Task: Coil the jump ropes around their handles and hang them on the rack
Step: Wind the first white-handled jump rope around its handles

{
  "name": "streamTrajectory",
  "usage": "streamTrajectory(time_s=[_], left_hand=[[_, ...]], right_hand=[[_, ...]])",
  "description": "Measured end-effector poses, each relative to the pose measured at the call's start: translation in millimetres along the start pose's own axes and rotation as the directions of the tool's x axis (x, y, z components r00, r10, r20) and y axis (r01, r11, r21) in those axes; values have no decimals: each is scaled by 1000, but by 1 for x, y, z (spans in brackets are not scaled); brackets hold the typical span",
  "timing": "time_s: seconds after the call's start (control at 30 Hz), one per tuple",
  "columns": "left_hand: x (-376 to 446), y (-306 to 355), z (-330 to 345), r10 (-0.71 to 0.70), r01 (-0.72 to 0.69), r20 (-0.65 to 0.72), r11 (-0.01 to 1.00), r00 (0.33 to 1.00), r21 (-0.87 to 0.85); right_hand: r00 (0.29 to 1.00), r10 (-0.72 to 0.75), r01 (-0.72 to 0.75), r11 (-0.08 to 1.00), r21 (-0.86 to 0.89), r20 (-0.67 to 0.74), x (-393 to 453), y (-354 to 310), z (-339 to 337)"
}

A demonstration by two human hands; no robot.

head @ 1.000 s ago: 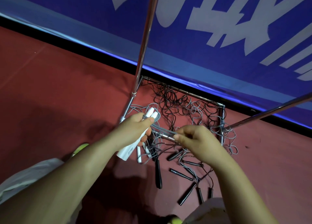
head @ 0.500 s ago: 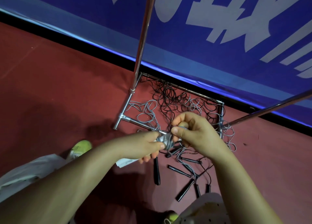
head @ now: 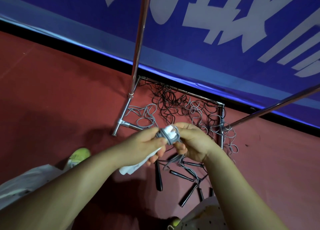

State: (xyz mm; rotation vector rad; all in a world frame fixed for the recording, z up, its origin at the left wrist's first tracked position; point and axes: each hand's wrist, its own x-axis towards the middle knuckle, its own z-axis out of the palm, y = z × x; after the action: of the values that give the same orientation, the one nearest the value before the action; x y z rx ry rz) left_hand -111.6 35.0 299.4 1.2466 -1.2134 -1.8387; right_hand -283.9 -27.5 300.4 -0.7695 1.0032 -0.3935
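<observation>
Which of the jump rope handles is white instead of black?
The pair of white handles gripped in the left hand, with grey rope coiled round its top. The black handles lie on the floor.

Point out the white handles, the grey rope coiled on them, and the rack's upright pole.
white handles [head: 170,131]: head view, on the top ends showing between the hands.
grey rope [head: 160,136]: head view, on the coils wound round the handles.
upright pole [head: 140,39]: head view, on the middle of the chrome tube.

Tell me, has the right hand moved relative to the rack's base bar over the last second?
Yes. The right hand has shifted left, toward the T-joint of the rack base, closing against the left hand at the white handles.
</observation>
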Motion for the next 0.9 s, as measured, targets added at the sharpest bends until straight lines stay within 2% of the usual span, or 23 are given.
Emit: streamTrajectory(time_s=[0.07,0.1,0.2,0.33,0.43,0.5,0.57,0.63,0.7,0.8,0.9], left_hand=[[2,2,-5,-2,-6,-78,994,997,-113],[4,3,-7,-13,-1,-107,992,994,-123],[9,2,-11,-43,33,-161,998,986,-61],[10,1,-18,-67,76,-135,995,989,64],[10,1,-17,-92,88,-92,995,991,-45],[9,0,-16,-174,164,-14,950,985,-265],[7,-2,-14,-216,284,195,840,957,-463],[4,-6,-10,-164,351,367,770,916,-532],[4,-11,-5,-104,356,416,721,903,-594],[8,-1,-1,-162,337,317,696,934,-634],[9,12,-6,-238,275,141,779,961,-563]], right_hand=[[995,-97,97,994,-42,0,-1,-2,2],[989,-148,147,982,-119,0,0,-2,1],[959,-282,257,878,-403,-5,0,0,4],[910,-413,317,748,-583,-35,1,5,3],[884,-466,334,691,-641,-41,1,7,2],[866,-494,338,685,-645,-70,0,7,2],[857,-504,342,713,-612,-108,0,6,3],[849,-510,362,752,-551,-136,-1,4,4],[846,-515,374,759,-532,-140,-1,3,5],[867,-474,329,776,-538,-153,1,4,7],[870,-458,297,780,-550,-181,4,7,8]])
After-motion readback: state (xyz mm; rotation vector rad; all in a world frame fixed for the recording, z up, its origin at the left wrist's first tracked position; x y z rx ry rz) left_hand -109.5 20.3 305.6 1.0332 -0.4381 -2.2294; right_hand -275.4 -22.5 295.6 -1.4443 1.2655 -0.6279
